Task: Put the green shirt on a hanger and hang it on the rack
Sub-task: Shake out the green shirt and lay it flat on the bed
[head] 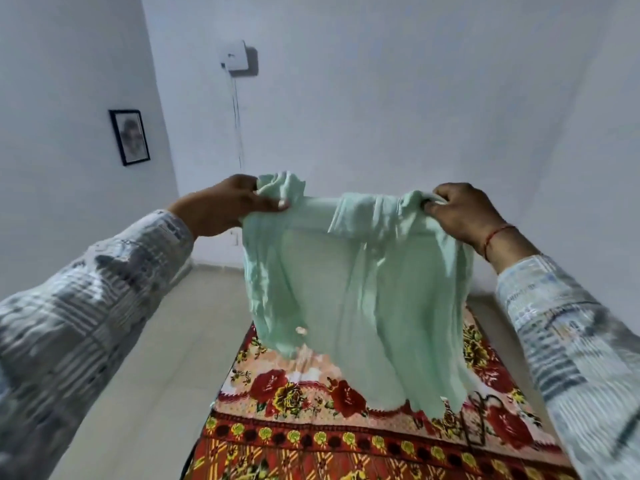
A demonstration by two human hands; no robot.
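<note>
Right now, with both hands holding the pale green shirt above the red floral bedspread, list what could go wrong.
1. The left hand and right hand pinch only bunched corners of the pale green shirt; it may slip.
2. Its hem hangs by a thin dark wire shape on the red floral bedspread and could snag.

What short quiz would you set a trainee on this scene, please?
1. True or false: the left hand and the right hand both grip the green shirt at its top edge.
2. What lies below the held-up shirt? A. floral bedspread B. wooden desk C. sink
3. Fill in: the framed picture hangs on the wall to the person's ____.
Key: 1 true; 2 A; 3 left.
</note>
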